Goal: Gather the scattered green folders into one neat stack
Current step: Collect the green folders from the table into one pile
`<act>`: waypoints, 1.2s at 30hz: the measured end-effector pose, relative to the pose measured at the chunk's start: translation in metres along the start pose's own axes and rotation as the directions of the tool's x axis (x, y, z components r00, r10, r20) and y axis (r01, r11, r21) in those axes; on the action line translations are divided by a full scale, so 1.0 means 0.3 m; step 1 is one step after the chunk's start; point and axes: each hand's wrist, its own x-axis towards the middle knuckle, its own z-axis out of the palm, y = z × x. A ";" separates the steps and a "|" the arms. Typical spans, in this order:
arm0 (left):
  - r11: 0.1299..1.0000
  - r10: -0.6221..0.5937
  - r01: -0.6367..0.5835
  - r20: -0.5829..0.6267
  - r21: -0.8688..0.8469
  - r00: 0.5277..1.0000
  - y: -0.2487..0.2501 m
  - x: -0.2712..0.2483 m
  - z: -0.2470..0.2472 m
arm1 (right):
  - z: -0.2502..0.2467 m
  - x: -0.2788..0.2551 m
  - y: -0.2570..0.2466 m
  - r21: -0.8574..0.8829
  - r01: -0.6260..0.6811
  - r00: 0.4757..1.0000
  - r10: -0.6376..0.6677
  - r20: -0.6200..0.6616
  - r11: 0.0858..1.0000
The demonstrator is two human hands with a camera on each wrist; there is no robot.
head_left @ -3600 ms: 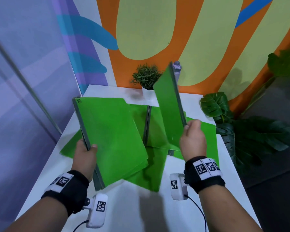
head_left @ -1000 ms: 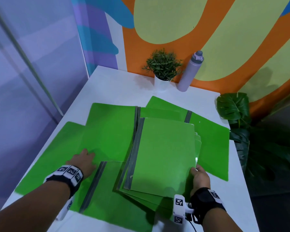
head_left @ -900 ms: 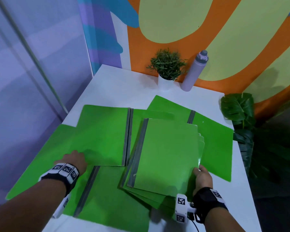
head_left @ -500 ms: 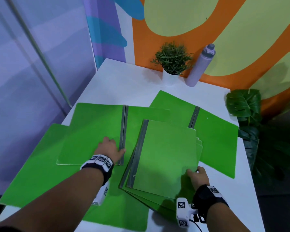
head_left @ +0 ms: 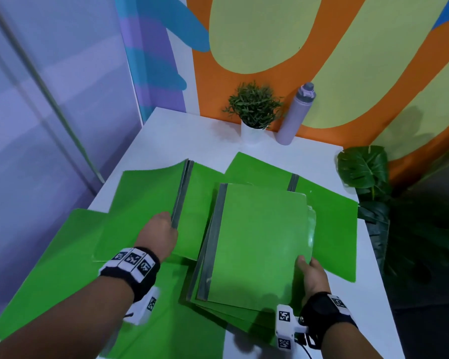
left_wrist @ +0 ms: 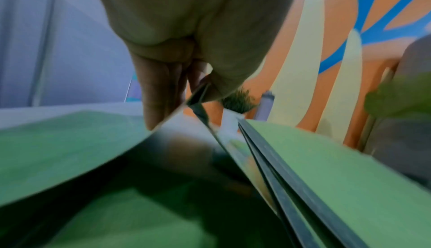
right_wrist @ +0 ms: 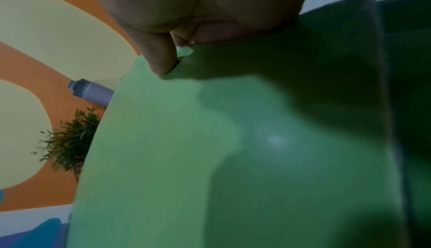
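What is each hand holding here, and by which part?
Left hand pinches an open folder at its grey spine's near end. Right hand grips the stack by its near right corner.

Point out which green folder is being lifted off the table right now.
The folder left of the stack: the left hand pinches its grey spine, raising its cover. The other open folders lie flat, and the right hand steadies the stack.

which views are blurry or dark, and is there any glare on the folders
Head view: sharp centre, edges bowed, faint glare on the stack near its right edge. Left wrist view: motion-smeared folder, deep shadow beneath it. Right wrist view: soft focus, one small glare spot, hand shadow darkening the upper right.
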 end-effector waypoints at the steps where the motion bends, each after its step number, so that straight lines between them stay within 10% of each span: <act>1: 0.998 0.037 -0.039 -0.044 -0.054 0.998 0.015 -0.011 -0.054 | -0.001 -0.004 -0.012 0.020 0.003 1.000 -0.003 0.004 1.000; 7: 0.885 0.016 -0.148 -0.288 -0.442 0.958 0.056 -0.088 -0.314 | 0.015 -0.016 -0.068 0.156 0.023 0.999 -0.028 0.029 0.988; 12: 0.576 -0.145 0.111 0.033 -0.810 0.989 -0.038 -0.148 -0.242 | 0.031 -0.044 -0.049 0.113 0.013 0.999 -0.017 0.036 0.994; 18: 0.709 -0.217 0.506 0.530 -0.492 0.820 -0.235 -0.213 0.023 | 0.046 -0.047 0.076 -0.113 0.037 0.999 -0.034 0.030 0.993; 25: 0.710 -0.123 0.534 0.666 -0.459 0.736 -0.166 -0.244 0.093 | 0.092 -0.049 0.180 -0.242 0.017 0.996 0.006 0.092 0.970; 33: 0.656 0.143 0.412 0.639 -0.633 0.756 -0.074 -0.249 0.049 | 0.073 -0.099 0.095 0.001 0.014 0.990 -0.014 0.138 1.000; 36: 0.779 0.049 0.311 0.547 -0.545 0.836 -0.067 -0.232 0.067 | 0.061 -0.097 0.086 0.015 0.027 0.993 -0.028 0.111 1.000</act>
